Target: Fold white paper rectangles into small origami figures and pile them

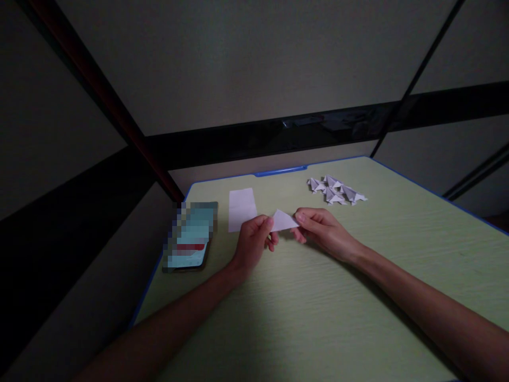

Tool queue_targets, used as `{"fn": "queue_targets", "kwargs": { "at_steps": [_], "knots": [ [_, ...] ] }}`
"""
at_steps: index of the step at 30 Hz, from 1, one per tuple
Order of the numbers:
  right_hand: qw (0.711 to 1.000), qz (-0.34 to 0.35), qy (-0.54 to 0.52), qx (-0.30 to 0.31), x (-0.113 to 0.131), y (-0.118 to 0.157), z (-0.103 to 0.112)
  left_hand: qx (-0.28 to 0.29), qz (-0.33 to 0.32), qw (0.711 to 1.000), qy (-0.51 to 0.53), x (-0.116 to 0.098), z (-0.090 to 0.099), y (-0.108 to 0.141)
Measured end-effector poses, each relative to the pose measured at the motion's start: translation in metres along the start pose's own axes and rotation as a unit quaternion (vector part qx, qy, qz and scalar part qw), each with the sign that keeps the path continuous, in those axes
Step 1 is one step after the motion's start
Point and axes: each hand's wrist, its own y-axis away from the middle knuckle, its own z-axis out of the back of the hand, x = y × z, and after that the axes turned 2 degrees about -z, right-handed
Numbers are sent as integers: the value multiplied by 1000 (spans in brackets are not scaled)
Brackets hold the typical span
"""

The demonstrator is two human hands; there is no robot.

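A small piece of folded white paper (283,221), roughly triangular with its peak pointing away from me, is held between both hands above the table. My left hand (255,236) pinches its left corner between thumb and fingers. The right corner is pinched by my right hand (323,229). Just beyond my left hand, a flat white paper sheet (242,206) lies on the table, its lower right part hidden by that hand. Several folded paper figures (333,190) sit in a cluster beyond my right hand.
On the left side of the pale green table (397,239) lies a phone (191,236) with a lit screen, partly pixelated. Blue edging runs round the tabletop, with a raised blue strip (281,171) at the far edge. Behind it stands a panelled surface with a dark glossy band (254,140).
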Motion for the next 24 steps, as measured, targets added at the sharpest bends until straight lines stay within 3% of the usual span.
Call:
{"fn": "queue_targets", "kwargs": {
  "at_steps": [8, 18, 24],
  "knots": [
    [988, -44, -139, 41, 0, 0, -6, 19, -12, 1000, -13, 0, 1, 1],
    [987, -56, -137, 57, 1, 1, -6, 66, -14, 998, -19, 1, 0, 2],
    [996, -3, -76, 37, -1, 0, -4, 76, -4, 997, -18, 1, 0, 2]
  ]
}}
